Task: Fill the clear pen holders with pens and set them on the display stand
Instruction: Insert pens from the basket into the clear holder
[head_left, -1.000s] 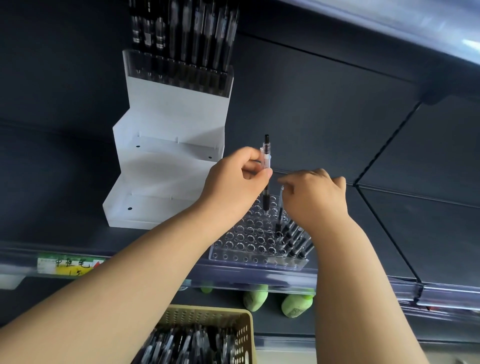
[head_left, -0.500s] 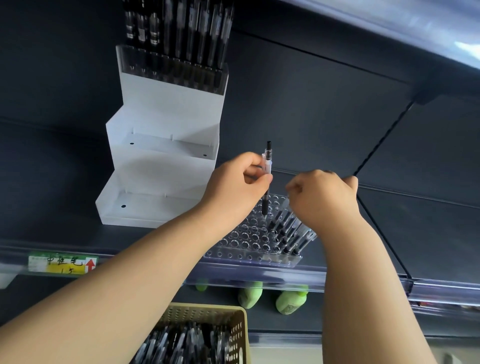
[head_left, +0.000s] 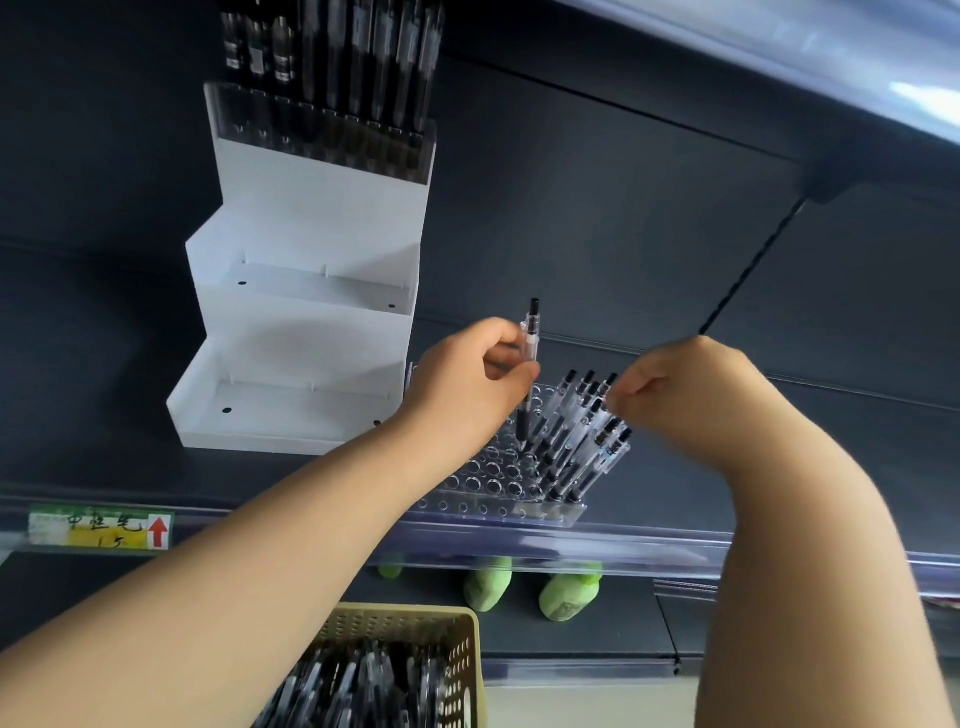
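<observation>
1. The clear pen holder (head_left: 467, 506) sits at the front of the dark shelf (head_left: 779, 467), just right of the white display stand (head_left: 306, 312). A cluster of pens (head_left: 576, 441) fills its right-hand holes, clear barrels with black ends, all leaning to the right. Rows of open holes show on its left side.
2. My left hand (head_left: 462, 395) holds one pen (head_left: 531, 338) upright, and my fingers (head_left: 511, 371) pinch it at mid-barrel. Its tip points down over the open holes, but I cannot tell whether it is in one.
3. My right hand (head_left: 691, 395) hangs over the tops of the leaning pens with its fingers (head_left: 631, 387) curled in. They are right at the caps, though I cannot tell if they grip one.
4. The display stand rises in three steps. The top step carries a second holder (head_left: 322, 140) packed with dark pens (head_left: 363, 62) standing straight, and the two lower steps show bare white floor.
5. A pale perforated basket (head_left: 467, 649) sits below me with loose pens (head_left: 363, 686) piled inside.
6. The shelf is dark grey with a clear plastic rail (head_left: 571, 545) along its front edge. At the left, the rail holds a green and yellow label (head_left: 98, 530) with a red arrow.
7. Some green things (head_left: 569, 597) (too blurred for me to name) lie on the lower shelf beneath the rail, and another shelf edge (head_left: 831, 62) runs overhead.
</observation>
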